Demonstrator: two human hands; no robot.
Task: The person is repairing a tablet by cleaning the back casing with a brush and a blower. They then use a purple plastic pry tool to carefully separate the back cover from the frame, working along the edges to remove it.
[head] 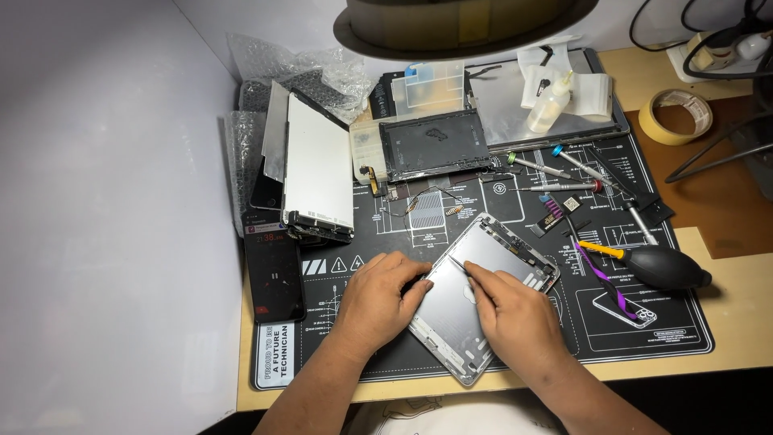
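Two bare hands work on an opened grey metal tablet shell (475, 302) lying tilted on the black printed repair mat (419, 354).

Crinkled clear bubble-wrap bags (298, 68) sit at the mat's far left corner, a clear plastic box (435, 84) behind them, and a white rectangular label (275, 354) with dark lettering marks the mat's near left edge. The left hand (378, 298) lies flat, pressing the shell's left edge; the right hand (515, 314) pinches a thin dark metal probe (460, 264) against the shell's inside.
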